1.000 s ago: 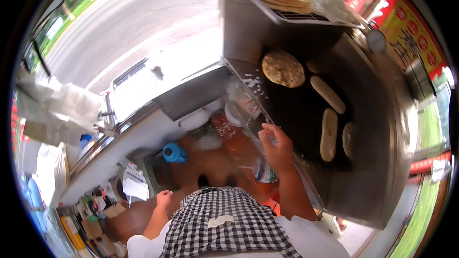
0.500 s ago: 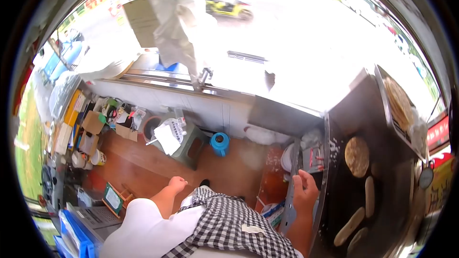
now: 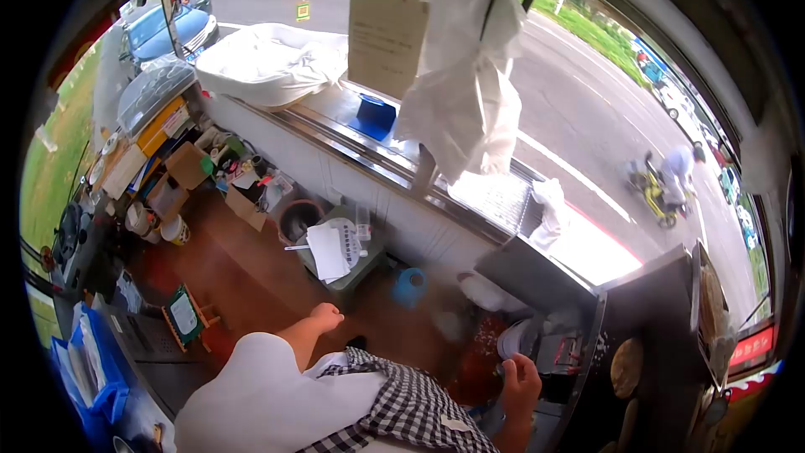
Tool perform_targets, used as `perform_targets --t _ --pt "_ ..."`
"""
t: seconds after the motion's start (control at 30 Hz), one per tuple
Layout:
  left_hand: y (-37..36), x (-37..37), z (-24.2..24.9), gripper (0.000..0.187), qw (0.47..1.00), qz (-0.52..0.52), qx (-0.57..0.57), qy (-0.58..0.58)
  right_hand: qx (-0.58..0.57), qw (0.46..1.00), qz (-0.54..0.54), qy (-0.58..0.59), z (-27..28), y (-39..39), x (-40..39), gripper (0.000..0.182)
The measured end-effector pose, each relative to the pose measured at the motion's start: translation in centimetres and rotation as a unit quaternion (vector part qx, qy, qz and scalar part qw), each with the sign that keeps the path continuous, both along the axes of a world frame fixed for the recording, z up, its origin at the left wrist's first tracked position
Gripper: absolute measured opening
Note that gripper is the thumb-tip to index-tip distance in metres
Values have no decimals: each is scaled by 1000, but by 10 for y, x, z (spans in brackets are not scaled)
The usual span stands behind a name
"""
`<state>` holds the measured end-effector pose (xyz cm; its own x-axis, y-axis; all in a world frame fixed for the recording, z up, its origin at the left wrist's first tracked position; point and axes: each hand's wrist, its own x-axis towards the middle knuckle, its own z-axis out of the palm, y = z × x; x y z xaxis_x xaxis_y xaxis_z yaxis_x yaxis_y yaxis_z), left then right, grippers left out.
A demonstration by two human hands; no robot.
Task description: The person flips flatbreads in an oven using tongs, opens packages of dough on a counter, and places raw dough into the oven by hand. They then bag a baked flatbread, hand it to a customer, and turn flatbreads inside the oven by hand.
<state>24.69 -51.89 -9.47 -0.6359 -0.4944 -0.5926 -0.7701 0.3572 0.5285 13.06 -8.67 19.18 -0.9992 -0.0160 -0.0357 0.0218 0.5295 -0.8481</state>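
My left hand point(image 3: 327, 316) hangs in the air in front of my body, above the brown floor, its fingers curled in and nothing visible in them. On the other side my right hand point(image 3: 521, 379) is raised beside the griddle stand, thumb and fingers drawn together, with no object showing between them. Nearest to it are a metal-edged compartment point(image 3: 560, 355) and a stack of white round containers point(image 3: 516, 338). On the dark griddle point(image 3: 587, 419) lie a browned round flatbread point(image 3: 626, 367) and long pale pieces of dough point(image 3: 629, 424), partly cut off by the edge.
A stool point(image 3: 369, 264) carries papers point(image 3: 328, 252); a blue jug point(image 3: 410, 287) stands on the floor beside it. Boxes point(image 3: 186, 166) crowd the left. A counter point(image 3: 327, 122) runs under the window, where a white bag point(image 3: 465, 75) hangs. More flatbreads point(image 3: 713, 294) stand on a rack at right.
My view has swung to the right, so the scene shifts and tilts, and the street shows more clearly. My right hand has come away from the compartment's metal edge. My left hand stays curled.
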Motion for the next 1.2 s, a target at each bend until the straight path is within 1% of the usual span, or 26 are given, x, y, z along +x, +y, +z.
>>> perform_targets --t 0.13,0.23,0.3,0.43,0.5,0.6,0.7,0.83,0.93,1.0,1.1,1.2 --pt "-34 15 -9 26 999 -9 17 -47 15 1000 16 1 -5 -34 3 28" --pt "-54 37 -20 28 999 -6 -1 -42 10 999 31 5 -11 -57 4 25" --pt "-66 52 -25 28 999 14 0 -48 18 999 50 -4 -23 -68 0 25" --pt "-93 80 -18 30 996 29 7 -90 -1 995 97 0 -26 -109 -3 28" --pt "-105 94 -11 31 995 32 -9 -98 -5 993 118 -8 -25 -127 -3 27" --pt "-118 117 -6 34 992 44 -28 -118 -19 989 143 -27 -42 -141 -9 26" --pt "-112 125 0 35 990 67 -29 -120 13 986 168 -13 -36 -146 -16 26" --pt "-88 134 7 35 986 124 -1 -113 13 979 202 -9 -38 -143 -31 26" --pt "-71 135 5 34 992 88 -20 -88 -2 979 202 -19 -48 -137 -42 25" --pt "-63 136 5 33 990 115 -19 -83 -8 978 208 -12 -47 -135 -46 25" --pt "-54 133 12 33 986 150 -12 -73 -1 977 210 -39 -47 -128 -48 25" --pt "-42 132 21 33 980 192 -12 -42 33 973 229 -27 -40 -121 -48 25"
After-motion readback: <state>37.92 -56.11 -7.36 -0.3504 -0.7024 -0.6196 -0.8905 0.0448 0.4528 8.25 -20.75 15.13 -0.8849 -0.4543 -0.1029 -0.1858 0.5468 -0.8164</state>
